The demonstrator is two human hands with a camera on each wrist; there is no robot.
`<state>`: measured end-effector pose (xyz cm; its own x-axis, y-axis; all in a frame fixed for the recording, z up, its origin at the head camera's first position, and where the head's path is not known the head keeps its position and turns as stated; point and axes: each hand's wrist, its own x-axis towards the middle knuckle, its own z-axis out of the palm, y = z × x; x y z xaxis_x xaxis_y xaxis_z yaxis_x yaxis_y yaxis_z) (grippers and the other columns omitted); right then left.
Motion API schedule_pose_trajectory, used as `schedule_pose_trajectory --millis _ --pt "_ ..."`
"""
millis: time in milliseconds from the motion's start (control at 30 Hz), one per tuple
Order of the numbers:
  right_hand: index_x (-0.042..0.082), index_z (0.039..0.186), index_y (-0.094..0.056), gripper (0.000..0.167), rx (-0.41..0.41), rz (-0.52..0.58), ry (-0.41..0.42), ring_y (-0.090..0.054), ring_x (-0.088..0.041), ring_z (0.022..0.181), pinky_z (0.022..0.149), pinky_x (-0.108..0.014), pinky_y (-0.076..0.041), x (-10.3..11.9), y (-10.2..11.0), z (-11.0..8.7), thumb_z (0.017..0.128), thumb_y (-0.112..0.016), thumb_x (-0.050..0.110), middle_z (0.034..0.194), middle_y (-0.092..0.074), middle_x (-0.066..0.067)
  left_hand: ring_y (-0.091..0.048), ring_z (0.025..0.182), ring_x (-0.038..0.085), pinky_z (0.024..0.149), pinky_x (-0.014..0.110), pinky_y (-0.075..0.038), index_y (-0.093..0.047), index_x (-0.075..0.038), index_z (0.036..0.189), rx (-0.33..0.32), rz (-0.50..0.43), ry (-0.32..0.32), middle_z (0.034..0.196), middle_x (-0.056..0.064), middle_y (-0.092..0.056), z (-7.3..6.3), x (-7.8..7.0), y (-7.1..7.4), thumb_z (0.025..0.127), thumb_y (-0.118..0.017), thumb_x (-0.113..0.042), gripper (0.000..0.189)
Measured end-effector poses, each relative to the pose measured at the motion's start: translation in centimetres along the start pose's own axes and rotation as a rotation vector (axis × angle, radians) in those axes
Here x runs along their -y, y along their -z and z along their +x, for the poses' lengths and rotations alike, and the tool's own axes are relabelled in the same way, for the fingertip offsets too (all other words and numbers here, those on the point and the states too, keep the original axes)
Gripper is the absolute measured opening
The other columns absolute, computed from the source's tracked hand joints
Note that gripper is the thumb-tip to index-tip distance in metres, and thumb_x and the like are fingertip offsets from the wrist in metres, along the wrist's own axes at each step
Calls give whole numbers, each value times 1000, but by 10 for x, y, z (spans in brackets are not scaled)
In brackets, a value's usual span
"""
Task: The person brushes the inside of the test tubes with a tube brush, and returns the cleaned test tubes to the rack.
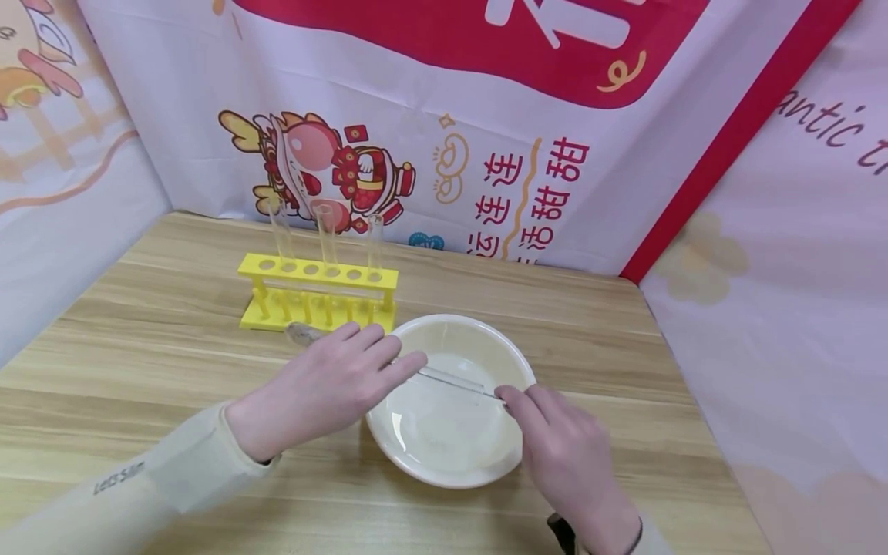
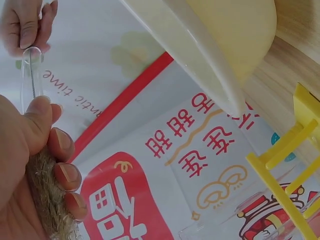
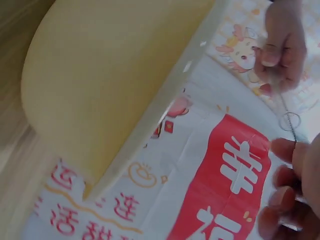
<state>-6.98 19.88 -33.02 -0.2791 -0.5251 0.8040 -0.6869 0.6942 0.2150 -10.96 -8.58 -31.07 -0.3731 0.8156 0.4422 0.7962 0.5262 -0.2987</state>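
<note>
A clear test tube point(image 1: 454, 378) lies across above the white bowl point(image 1: 451, 455), and my left hand point(image 1: 340, 378) grips it with curled fingers. The tube's mouth point(image 3: 290, 121) points toward my right hand point(image 1: 565, 443). A test tube brush runs inside the tube. Its brownish bristles point(image 2: 45, 192) show beneath my left fingers and past the hand at the far left end point(image 1: 301, 333). From the mouth comes the brush's thin twisted wire point(image 3: 291, 131), its end pinched between my right thumb and fingers. The part inside my left palm is hidden.
Behind my left hand stands a yellow test tube rack point(image 1: 319, 268) with three clear upright tubes point(image 1: 327, 239). The wooden table point(image 1: 569, 324) meets printed cloth walls point(image 1: 430, 92) at the back and both sides.
</note>
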Motion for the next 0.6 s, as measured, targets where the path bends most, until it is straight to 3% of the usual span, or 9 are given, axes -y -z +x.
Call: schedule_pose_trajectory --millis 133,233,333,500,600 --pt "-1 87 -71 24 -179 -196 183 -43 -17 45 37 -21 -31 -3 -2 10 101 -52 5 63 -50 -5 -57 73 23 62 30 -51 -64 -8 120 -6 -9 9 91 9 -63 0 1 1 88 -76 -13 35" --pt "-1 81 -68 25 -204 -236 235 -41 -16 43 38 -21 -28 -6 -3 11 100 -52 4 58 -45 -4 -55 71 23 60 29 -49 -63 -9 119 -12 -18 2 89 8 -63 0 1 1 87 -77 -13 35" --pt "2 77 -65 24 -137 -177 176 -42 -12 41 38 -20 -27 -7 -3 6 97 -53 3 56 -44 0 -54 70 22 59 28 -48 -63 -10 119 -17 -24 -9 88 7 -62 -1 0 1 87 -77 -10 35" --pt "11 79 -67 25 43 65 -28 -44 -9 40 37 -19 -31 -7 0 -5 84 -47 -3 63 -62 8 -51 69 22 57 28 -46 -63 -11 120 -26 -31 -20 86 7 -60 -3 0 1 88 -74 -6 34" --pt "15 81 -68 30 114 172 -104 -51 -9 43 38 -21 -37 -8 3 -9 76 -47 -6 69 -68 10 -50 69 22 56 28 -44 -64 -11 121 -30 -35 -28 85 6 -58 -5 1 0 87 -73 -5 35"
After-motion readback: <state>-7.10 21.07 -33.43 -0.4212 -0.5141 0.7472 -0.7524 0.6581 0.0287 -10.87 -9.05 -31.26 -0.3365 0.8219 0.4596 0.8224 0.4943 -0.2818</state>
